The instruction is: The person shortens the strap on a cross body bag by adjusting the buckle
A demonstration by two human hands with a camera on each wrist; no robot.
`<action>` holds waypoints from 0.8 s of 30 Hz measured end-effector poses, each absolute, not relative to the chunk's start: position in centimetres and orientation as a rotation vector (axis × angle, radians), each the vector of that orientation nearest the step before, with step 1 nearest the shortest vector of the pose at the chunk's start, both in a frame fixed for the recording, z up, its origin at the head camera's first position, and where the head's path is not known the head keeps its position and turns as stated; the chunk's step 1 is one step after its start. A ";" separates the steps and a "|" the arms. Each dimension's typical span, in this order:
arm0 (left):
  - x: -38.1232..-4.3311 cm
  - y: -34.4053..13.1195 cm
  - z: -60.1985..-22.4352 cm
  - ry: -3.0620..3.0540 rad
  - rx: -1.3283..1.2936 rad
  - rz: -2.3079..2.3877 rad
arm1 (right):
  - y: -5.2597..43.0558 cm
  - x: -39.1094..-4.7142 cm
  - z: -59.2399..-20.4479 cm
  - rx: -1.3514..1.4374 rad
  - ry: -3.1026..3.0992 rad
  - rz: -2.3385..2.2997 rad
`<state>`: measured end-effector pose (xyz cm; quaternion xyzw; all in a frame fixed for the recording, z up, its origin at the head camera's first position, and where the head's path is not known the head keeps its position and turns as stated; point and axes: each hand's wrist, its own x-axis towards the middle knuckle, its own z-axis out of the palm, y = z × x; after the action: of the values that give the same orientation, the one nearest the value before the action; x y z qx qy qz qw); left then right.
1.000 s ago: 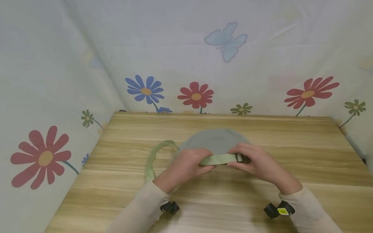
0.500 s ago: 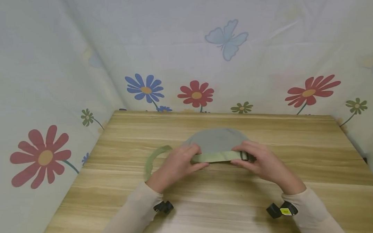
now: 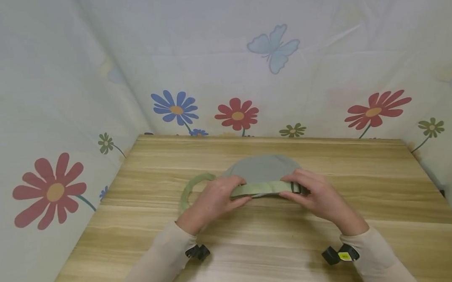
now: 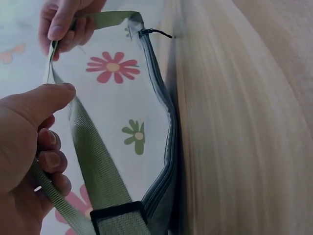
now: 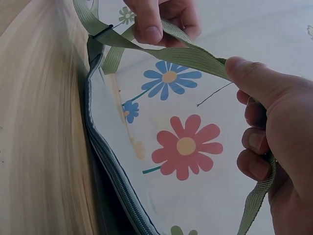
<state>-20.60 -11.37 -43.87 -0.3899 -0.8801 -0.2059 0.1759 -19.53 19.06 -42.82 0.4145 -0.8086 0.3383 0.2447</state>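
Note:
A grey zippered bag (image 3: 263,169) stands on the table, its green webbing strap (image 3: 266,187) stretched across in front of it in the head view. My left hand (image 3: 217,200) pinches the strap between thumb and fingers at the left. At the other end, my right hand (image 3: 317,196) pinches it beside a black slider (image 3: 295,187). More strap forms a loop (image 3: 186,191) left of the left hand. In the left wrist view, another black slider (image 4: 117,210) sits on the strap near the bag's end, and a dark zipper (image 4: 168,127) runs along the bag's edge.
The wood-grain table (image 3: 254,257) extends around the bag. A pale curtain (image 3: 207,53) printed with flowers and a butterfly stands behind it and at both sides. Black wrist cameras (image 3: 198,252) sit on both sleeves.
My left hand has moved left, so a longer stretch of strap shows between the hands. The right hand has shifted slightly right. The loop at the left has changed shape.

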 end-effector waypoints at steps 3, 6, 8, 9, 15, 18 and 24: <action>-20.5 -11.1 -44.1 -2.546 -1.103 -0.583 | 19.0 -19.5 -43.0 1.130 -2.200 0.940; -20.4 -10.9 -44.3 -2.576 -1.084 -0.556 | 18.9 -19.5 -43.1 1.122 -2.202 0.944; -20.3 -11.0 -44.4 -2.570 -1.065 -0.525 | 18.9 -19.5 -43.1 1.121 -2.200 0.941; -20.3 -11.0 -44.4 -2.568 -1.055 -0.508 | 18.9 -19.5 -43.1 1.122 -2.197 0.939; -20.3 -11.5 -44.5 -2.606 -0.999 -0.429 | 18.9 -19.5 -43.2 1.120 -2.179 0.917; -20.5 -11.8 -44.5 -2.651 -0.973 -0.447 | 19.0 -19.6 -43.1 1.118 -2.175 0.913; -20.6 -12.9 -43.6 -2.778 -0.841 -0.507 | 19.3 -19.7 -42.7 1.125 -2.140 0.935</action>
<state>-20.61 -12.95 -43.58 -0.2842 -0.9383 -0.1713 0.0972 -19.75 19.30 -42.69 0.4178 -0.7947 0.3471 0.2712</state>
